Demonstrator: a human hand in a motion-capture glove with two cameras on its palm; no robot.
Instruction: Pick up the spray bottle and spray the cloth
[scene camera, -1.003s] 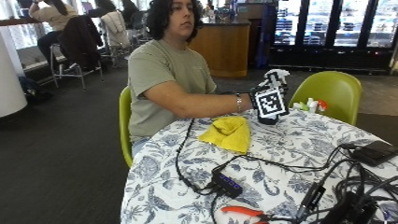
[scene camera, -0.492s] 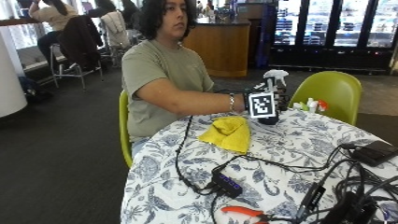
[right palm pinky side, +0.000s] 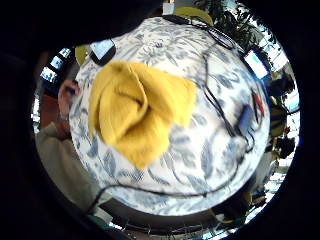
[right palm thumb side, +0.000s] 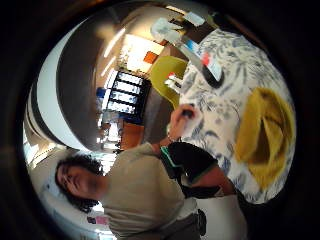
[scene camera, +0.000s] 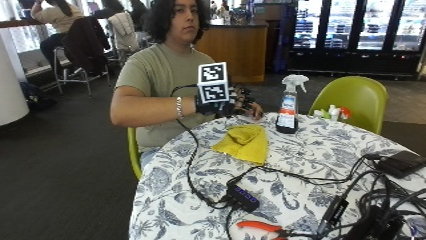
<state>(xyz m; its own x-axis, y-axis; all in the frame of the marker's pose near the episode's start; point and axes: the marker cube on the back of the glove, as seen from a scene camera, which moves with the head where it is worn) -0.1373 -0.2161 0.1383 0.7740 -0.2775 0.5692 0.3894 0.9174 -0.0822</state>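
A clear spray bottle (scene camera: 288, 107) with a white trigger head stands upright on the floral tablecloth (scene camera: 313, 165), near the far edge. A crumpled yellow cloth (scene camera: 245, 141) lies left of it. My gloved right hand (scene camera: 226, 104) hovers above the table's far edge, behind the cloth and well left of the bottle, with relaxed fingers that hold nothing. The little finger side palm view looks down on the cloth (right palm pinky side: 140, 115). In the thumb side palm view, the bottle (right palm thumb side: 200, 47) and cloth (right palm thumb side: 262, 135) both show on the table. The bare left hand (scene camera: 256, 112) rests at the table edge.
A black hub (scene camera: 243, 197) with cables lies in the table's near half, and orange-handled pliers (scene camera: 259, 227) lie at the front edge. A black box (scene camera: 403, 162) sits at the right. Small bottles (scene camera: 333, 112) stand behind the spray bottle, before a green chair (scene camera: 353, 97).
The gloved hand was at the spray bottle. It has since moved left, away from the bottle, and now hangs behind the cloth. The bottle remains standing on the table.
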